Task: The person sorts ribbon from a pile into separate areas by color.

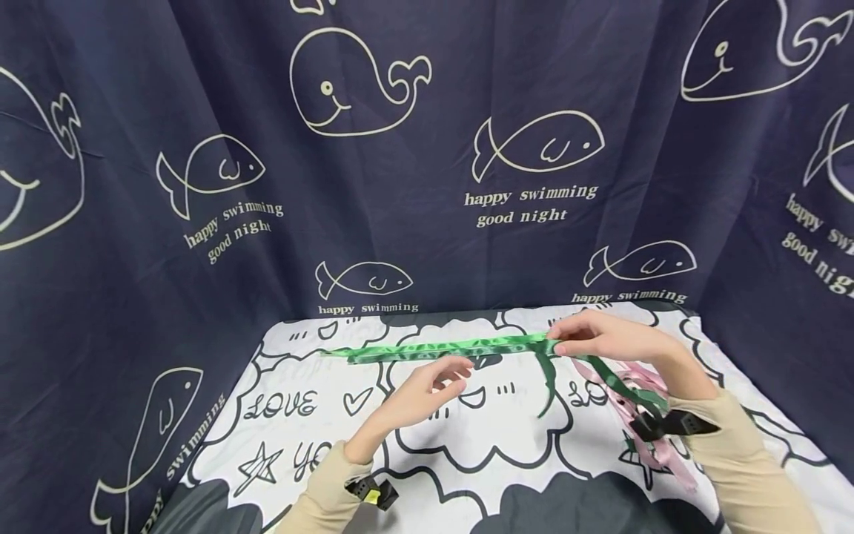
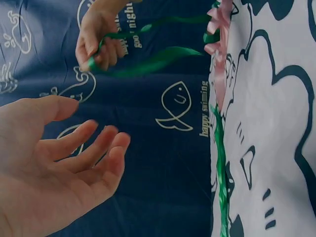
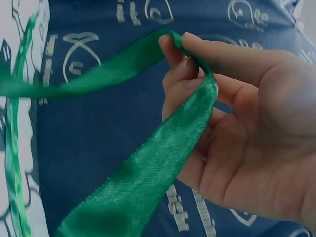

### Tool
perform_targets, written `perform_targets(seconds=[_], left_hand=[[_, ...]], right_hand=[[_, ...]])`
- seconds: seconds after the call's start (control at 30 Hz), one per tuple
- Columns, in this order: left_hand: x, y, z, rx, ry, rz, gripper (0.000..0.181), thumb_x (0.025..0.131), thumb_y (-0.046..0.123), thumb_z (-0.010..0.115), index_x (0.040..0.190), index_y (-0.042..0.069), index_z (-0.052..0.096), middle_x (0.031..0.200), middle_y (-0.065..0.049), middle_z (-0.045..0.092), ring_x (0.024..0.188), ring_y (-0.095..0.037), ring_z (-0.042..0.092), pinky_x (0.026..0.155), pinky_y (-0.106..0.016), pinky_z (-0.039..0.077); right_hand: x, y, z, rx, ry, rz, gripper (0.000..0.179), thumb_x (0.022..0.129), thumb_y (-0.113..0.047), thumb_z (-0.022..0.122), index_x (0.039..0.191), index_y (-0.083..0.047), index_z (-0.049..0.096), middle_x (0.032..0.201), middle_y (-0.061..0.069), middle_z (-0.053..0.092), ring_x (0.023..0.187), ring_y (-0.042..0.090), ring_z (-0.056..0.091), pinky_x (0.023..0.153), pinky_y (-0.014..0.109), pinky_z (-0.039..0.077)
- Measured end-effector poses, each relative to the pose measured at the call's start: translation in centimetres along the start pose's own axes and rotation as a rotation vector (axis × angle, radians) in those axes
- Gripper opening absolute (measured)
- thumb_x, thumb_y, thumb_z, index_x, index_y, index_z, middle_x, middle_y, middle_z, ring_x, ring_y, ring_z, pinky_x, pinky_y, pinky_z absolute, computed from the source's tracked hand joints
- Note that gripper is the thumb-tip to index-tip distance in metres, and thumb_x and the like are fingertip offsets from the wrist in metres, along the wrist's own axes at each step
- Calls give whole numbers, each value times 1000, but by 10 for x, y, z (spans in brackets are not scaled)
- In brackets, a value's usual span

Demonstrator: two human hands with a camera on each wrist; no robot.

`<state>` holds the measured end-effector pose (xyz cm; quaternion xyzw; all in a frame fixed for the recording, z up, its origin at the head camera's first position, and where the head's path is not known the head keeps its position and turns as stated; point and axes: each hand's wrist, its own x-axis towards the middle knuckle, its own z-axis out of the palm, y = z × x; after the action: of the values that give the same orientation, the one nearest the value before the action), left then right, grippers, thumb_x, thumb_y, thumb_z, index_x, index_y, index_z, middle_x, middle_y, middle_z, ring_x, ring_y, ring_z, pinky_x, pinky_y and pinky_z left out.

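my right hand (image 1: pixel 603 340) pinches the green satin ribbon (image 1: pixel 447 348) at a fold, thumb on top and fingertips (image 3: pixel 185 69) curled under, so the band doubles back over my index finger. from that pinch the ribbon's long axis runs straight out to my left across the far part of the printed cloth (image 1: pixel 320 437), lying flat and ending short of the cloth's left edge; two shorter tails drop from the fold, one hanging toward me, one trailing back along my right wrist. my left hand (image 1: pixel 427 393) holds nothing, fingers loosely spread, palm turned in, floating just on the near side of the flat stretch at about its middle, not touching it. so the left is the hand nearer the free length, while the right owns the fold. a heap of pink ribbon (image 1: pixel 640 415) lies under and beside my right forearm, crowding that side. leftward and toward me the cloth offers room; the whale-print curtain (image 1: pixel 427 185) rises close behind the ribbon.
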<state>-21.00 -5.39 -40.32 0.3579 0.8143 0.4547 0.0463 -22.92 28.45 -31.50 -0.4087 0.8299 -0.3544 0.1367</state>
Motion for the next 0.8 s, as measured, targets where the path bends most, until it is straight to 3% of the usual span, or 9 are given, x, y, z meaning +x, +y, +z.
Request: perform_targets(seconds=[0.17, 0.37, 0.47, 0.6, 0.67, 0.8], left_hand=[[6, 7, 2, 3, 29, 51, 38, 101, 27, 49, 138, 21, 47, 129, -3, 60, 114, -18, 59, 92, -28, 48], [19, 8, 0, -34, 24, 105, 44, 104, 27, 41, 147, 19, 37, 143, -8, 51, 128, -27, 51, 98, -34, 46], [25, 6, -1, -93, -11, 120, 42, 105, 30, 36, 144, 15, 43, 144, -8, 50, 132, -24, 48, 105, -35, 42], [32, 3, -3, -167, -57, 108, 37, 105, 29, 38, 126, 9, 59, 128, -8, 61, 123, -13, 54, 105, -28, 42], [33, 0, -4, -185, -68, 94, 30, 104, 25, 42, 113, 6, 64, 110, -6, 65, 106, -9, 58, 95, -24, 46], [32, -5, -9, -240, -86, 75, 19, 100, 16, 51, 96, 1, 62, 85, -2, 56, 79, -9, 52, 75, -21, 44]], right_hand=[[22, -12, 11, -14, -44, -40, 16, 99, -14, 53, 107, -16, 67, 94, -5, 63, 84, 9, 57, 77, 22, 47], [44, -20, 26, 22, -98, -31, 17, 100, -13, 50, 107, -15, 66, 78, 1, 56, 68, 6, 49, 64, 23, 44], [52, -22, 32, 25, -127, -19, 16, 100, -15, 50, 104, -16, 65, 76, 0, 54, 63, 3, 44, 60, 22, 41], [63, -25, 40, 28, -155, -7, 15, 100, -18, 50, 95, -17, 64, 75, -4, 51, 63, 2, 42, 60, 21, 39], [67, -25, 43, 37, -162, -13, 16, 100, -19, 51, 91, -16, 63, 75, -2, 52, 64, 3, 44, 61, 21, 40], [73, -24, 46, 56, -159, -28, 17, 100, -19, 52, 90, -13, 63, 76, -3, 53, 67, 4, 46, 63, 21, 41]])
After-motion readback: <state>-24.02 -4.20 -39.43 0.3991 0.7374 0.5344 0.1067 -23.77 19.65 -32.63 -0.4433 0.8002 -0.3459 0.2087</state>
